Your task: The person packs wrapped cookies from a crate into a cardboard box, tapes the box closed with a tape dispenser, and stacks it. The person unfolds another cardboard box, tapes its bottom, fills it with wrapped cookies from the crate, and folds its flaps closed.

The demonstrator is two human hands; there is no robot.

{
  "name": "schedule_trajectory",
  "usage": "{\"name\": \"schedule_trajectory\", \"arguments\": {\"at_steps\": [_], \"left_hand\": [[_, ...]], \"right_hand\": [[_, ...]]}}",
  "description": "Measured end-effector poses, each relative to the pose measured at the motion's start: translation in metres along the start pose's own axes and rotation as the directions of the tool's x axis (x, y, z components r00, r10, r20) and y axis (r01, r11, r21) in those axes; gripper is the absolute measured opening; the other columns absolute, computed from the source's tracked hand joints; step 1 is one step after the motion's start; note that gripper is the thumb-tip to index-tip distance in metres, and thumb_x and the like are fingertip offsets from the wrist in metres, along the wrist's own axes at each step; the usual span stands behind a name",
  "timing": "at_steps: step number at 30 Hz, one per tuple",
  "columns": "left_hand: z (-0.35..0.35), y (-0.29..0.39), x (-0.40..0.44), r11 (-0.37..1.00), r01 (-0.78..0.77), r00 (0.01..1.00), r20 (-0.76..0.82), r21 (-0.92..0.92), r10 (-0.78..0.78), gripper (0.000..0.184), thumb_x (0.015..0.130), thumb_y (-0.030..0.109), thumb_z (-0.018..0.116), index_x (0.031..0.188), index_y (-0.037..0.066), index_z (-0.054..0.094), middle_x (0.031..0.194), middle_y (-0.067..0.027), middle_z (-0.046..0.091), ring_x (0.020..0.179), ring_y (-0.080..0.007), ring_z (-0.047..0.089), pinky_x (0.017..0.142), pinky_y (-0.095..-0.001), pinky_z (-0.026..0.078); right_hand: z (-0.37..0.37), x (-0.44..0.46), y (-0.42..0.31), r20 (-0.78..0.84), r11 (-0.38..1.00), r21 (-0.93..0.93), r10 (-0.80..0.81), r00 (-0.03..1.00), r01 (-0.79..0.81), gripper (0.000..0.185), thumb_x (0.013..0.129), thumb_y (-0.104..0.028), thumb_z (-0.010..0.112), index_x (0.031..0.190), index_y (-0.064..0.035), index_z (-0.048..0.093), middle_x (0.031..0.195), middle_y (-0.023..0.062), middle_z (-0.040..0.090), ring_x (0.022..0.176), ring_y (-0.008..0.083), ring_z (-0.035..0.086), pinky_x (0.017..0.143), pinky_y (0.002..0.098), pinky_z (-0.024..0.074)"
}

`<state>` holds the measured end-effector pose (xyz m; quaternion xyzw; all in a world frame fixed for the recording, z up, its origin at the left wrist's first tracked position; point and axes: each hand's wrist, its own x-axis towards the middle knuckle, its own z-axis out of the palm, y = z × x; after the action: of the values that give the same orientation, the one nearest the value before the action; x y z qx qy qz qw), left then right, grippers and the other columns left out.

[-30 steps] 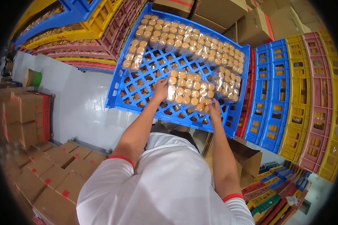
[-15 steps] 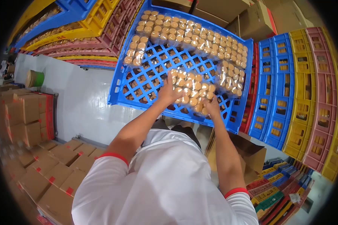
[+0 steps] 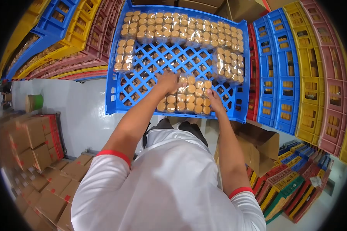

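Observation:
A clear-wrapped pack of round, light-brown baked pieces (image 3: 191,98) lies flat in the blue crate (image 3: 142,109), along its near wall. My left hand (image 3: 168,82) is over the pack's far left part, with its fingers closed at the far edge. At the right end, my right hand (image 3: 215,101) grips the pack's side, thumb near the top. Similar wrapped packs (image 3: 173,29) fill the crate's far side. One more pack (image 3: 124,56) stands along the left wall, and others (image 3: 229,65) sit at the right.
Stacked blue, yellow and pink crates (image 3: 272,69) rise close on the right, and more crates (image 3: 61,36) on the left. An open cardboard box (image 3: 254,146) is below the crate at right. Cardboard cartons (image 3: 50,192) are piled at lower left.
The pack has gone from tilted between my hands to lying level against the crate's near wall. My left hand has shifted onto its far edge. The camera view has also shifted.

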<state>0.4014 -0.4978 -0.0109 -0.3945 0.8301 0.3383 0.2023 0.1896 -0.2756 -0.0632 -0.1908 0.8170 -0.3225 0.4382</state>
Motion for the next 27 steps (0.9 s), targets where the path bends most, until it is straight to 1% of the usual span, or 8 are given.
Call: {"name": "schedule_trajectory", "arguments": {"at_steps": [4, 7, 10, 12, 13, 15, 22, 27], "left_hand": [[0.016, -0.004, -0.008, 0.992, -0.057, 0.996, -0.057, 0.109, 0.064, 0.085, 0.085, 0.077, 0.062, 0.146, 0.018, 0.058, 0.158, -0.0150, 0.048, 0.146, -0.0406, 0.042, 0.111, -0.0810, 0.024], [0.023, -0.006, -0.011, 0.985, -0.087, 0.938, -0.322, 0.150, 0.132, 0.089, 0.085, 0.074, 0.066, 0.150, 0.015, 0.052, 0.163, -0.0190, 0.039, 0.149, -0.0426, 0.038, 0.111, -0.0817, 0.023], [0.029, -0.018, -0.037, 0.996, 0.057, 0.892, -0.445, -0.066, -0.081, 0.092, 0.091, 0.062, 0.068, 0.161, 0.011, 0.036, 0.169, -0.0230, 0.024, 0.154, -0.0429, 0.028, 0.120, -0.0712, 0.021], [0.073, -0.070, -0.022, 0.726, -0.036, 0.855, -0.398, -0.686, -0.333, 0.087, 0.097, 0.053, 0.067, 0.161, 0.005, 0.034, 0.164, -0.0232, 0.035, 0.150, -0.0396, 0.037, 0.123, -0.0513, 0.031], [0.078, -0.071, -0.028, 0.730, -0.032, 0.859, -0.391, -0.683, -0.329, 0.087, 0.097, 0.053, 0.067, 0.161, 0.005, 0.034, 0.164, -0.0232, 0.035, 0.150, -0.0396, 0.037, 0.123, -0.0513, 0.031], [0.089, -0.073, -0.040, 0.093, 0.055, 0.989, 0.041, -0.994, -0.143, 0.076, 0.102, 0.045, 0.064, 0.159, 0.004, 0.035, 0.155, -0.0209, 0.047, 0.141, -0.0320, 0.048, 0.115, -0.0385, 0.041], [0.058, -0.012, -0.089, 0.416, -0.248, 0.893, -0.373, -0.875, -0.251, 0.074, 0.096, 0.025, 0.074, 0.155, 0.002, 0.036, 0.143, -0.0196, 0.058, 0.131, -0.0286, 0.056, 0.112, -0.0385, 0.043], [0.021, 0.057, -0.151, 0.533, -0.527, 0.758, -0.650, -0.662, -0.058, 0.086, 0.089, 0.016, 0.080, 0.158, 0.000, 0.030, 0.149, -0.0205, 0.049, 0.137, -0.0285, 0.050, 0.115, -0.0403, 0.040]], "right_hand": [[0.006, -0.022, -0.017, 0.022, 0.976, -0.180, -0.121, 0.992, 0.123, 0.064, 0.102, -0.049, 0.063, 0.149, -0.0068, 0.053, 0.143, 0.0132, 0.060, 0.128, 0.0271, 0.058, 0.110, 0.0387, 0.0441], [0.002, -0.015, -0.013, 0.042, 0.976, -0.189, -0.103, 0.994, 0.109, 0.081, 0.097, -0.058, 0.062, 0.154, -0.0044, 0.045, 0.143, 0.0238, 0.060, 0.132, 0.0352, 0.058, 0.111, 0.0414, 0.0434], [-0.006, 0.004, 0.006, -0.073, 0.995, -0.086, -0.062, 0.995, 0.056, 0.079, 0.096, -0.058, 0.063, 0.152, -0.0042, 0.047, 0.140, 0.0220, 0.063, 0.131, 0.0344, 0.058, 0.110, 0.0420, 0.0450], [-0.013, -0.009, -0.018, -0.101, 0.975, 0.139, 0.189, 0.977, -0.174, 0.076, 0.096, -0.059, 0.063, 0.147, -0.0033, 0.052, 0.138, 0.0197, 0.065, 0.131, 0.0325, 0.059, 0.106, 0.0418, 0.0476], [-0.010, -0.015, -0.024, -0.103, 0.972, 0.145, 0.199, 0.975, -0.183, 0.076, 0.096, -0.059, 0.063, 0.147, -0.0033, 0.052, 0.138, 0.0197, 0.065, 0.131, 0.0325, 0.059, 0.106, 0.0418, 0.0476], [0.006, -0.023, -0.034, 0.135, 0.975, 0.221, -0.011, 0.991, -0.019, 0.074, 0.096, -0.058, 0.066, 0.145, -0.0039, 0.056, 0.137, 0.0175, 0.066, 0.129, 0.0310, 0.060, 0.103, 0.0414, 0.0499], [0.022, -0.075, -0.040, -0.235, 0.946, 0.075, -0.290, 0.928, 0.314, 0.069, 0.096, -0.042, 0.072, 0.147, 0.0001, 0.051, 0.133, 0.0185, 0.066, 0.121, 0.0304, 0.063, 0.105, 0.0400, 0.0477], [-0.021, -0.152, -0.059, -0.426, 0.803, 0.306, -0.365, 0.828, 0.511, 0.071, 0.099, -0.036, 0.069, 0.152, 0.0020, 0.041, 0.130, 0.0182, 0.064, 0.120, 0.0254, 0.062, 0.104, 0.0386, 0.0475]]}}
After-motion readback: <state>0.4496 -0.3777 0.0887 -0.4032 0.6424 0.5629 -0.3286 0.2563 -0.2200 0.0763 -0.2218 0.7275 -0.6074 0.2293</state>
